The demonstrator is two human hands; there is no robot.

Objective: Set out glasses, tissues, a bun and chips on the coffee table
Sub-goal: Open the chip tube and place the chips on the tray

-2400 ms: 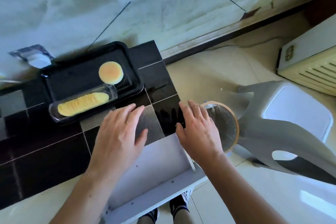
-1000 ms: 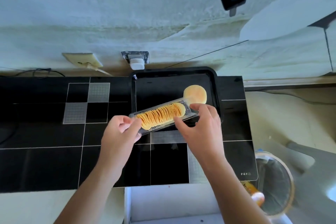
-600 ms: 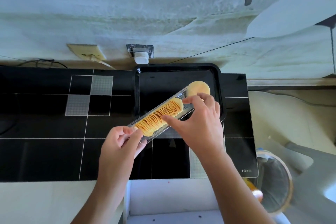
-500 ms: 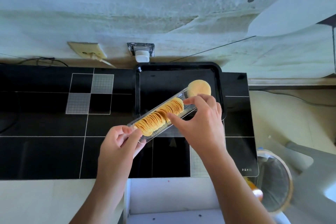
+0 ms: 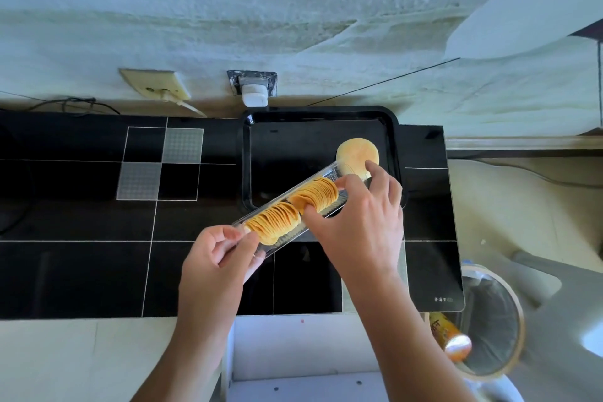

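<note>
A clear plastic tray of stacked chips (image 5: 280, 217) is tilted diagonally over the black coffee table (image 5: 81, 222), its far end above the black serving tray (image 5: 248, 157). My left hand (image 5: 215, 258) grips the near end of the clear tray. My right hand (image 5: 359, 215) pinches a bunch of chips in the far half of the stack; a gap splits the stack in two. A round bun (image 5: 354, 153) lies in the serving tray's right side, just past my right fingertips. Glasses and tissues are not in view.
A white open drawer or box (image 5: 293, 352) sits below the table's front edge. A round wastebasket (image 5: 489, 320) with an orange chip can (image 5: 447, 336) at its rim stands at the right, beside a grey stool (image 5: 561, 303). Wall sockets (image 5: 253, 88) are behind the table.
My hands went from resting on the table to lifting the chip tray and turning it diagonal. My right fingers have moved in and separated part of the chip stack.
</note>
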